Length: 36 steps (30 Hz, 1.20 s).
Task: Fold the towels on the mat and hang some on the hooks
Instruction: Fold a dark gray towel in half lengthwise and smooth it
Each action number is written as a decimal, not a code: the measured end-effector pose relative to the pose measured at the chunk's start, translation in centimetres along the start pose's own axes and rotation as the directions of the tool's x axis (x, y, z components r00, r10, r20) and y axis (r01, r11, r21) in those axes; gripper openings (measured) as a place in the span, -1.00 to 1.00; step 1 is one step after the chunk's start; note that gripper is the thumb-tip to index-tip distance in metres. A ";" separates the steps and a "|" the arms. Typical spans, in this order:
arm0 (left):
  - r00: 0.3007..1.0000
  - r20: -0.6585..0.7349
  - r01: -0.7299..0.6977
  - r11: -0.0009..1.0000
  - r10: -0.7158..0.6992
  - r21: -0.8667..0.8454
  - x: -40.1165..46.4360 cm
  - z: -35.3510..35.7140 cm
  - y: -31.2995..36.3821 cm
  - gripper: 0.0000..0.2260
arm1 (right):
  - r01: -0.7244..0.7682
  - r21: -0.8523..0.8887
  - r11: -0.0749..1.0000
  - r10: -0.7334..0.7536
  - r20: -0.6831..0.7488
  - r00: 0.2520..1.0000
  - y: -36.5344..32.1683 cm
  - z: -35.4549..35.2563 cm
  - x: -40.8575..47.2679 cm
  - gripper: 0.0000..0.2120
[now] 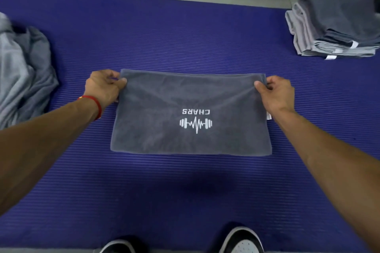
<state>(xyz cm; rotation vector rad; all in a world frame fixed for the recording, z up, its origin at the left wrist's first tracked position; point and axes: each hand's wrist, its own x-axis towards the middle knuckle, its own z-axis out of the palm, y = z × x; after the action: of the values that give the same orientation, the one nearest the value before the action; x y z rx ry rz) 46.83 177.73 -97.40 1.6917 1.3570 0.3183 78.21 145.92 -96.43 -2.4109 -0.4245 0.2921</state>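
Both hands, left hand [104,86] & right hand [276,93], pinch far corners of dark towel [191,113]. Folded stack [337,26] at 2 o'clock, unfolded pile [22,72] at 9. Approx half done; no hooks seen.

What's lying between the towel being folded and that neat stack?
Nothing: the head view shows only bare purple mat between the dark towel and the folded stack.

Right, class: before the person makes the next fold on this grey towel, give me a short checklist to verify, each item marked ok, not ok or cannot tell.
1. Left hand pinches the far left corner of the dark grey towel: ok.
2. Right hand pinches the far right corner: ok.
3. Towel lies flat on the purple mat: ok.
4. Near edge straight: ok.
5. Layers underneath aligned: cannot tell.
6. Folded stack clear of the fold: ok.
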 end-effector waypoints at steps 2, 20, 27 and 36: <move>0.999 0.000 0.036 0.998 -0.036 0.042 0.4 0.3 0.0 -0.74 | -0.042 0.001 0.999 0.042 -0.023 0.999 0.2 0.4 0.2 -0.75; 0.460 0.731 -0.858 0.039 0.504 0.513 -15.0 8.8 -4.2 -0.47 | -0.071 -0.403 0.913 0.109 0.072 0.991 0.6 0.6 -6.5 -0.64; 0.474 0.788 -0.871 0.080 0.393 0.484 -15.0 8.3 -3.3 -0.45 | -0.419 0.143 0.897 0.383 0.224 0.896 -0.1 -1.2 -5.8 -0.64; 0.685 0.529 -0.627 0.775 0.501 0.078 -15.2 7.1 4.7 -0.62 | -0.048 0.076 0.996 0.013 0.406 0.914 -6.3 -5.1 -6.7 -0.83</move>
<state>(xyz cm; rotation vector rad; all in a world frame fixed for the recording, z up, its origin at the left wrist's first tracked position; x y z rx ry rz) 49.19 161.16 -92.68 2.2135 0.4775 0.0481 72.18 145.05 -87.89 -2.2703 -0.5450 0.8180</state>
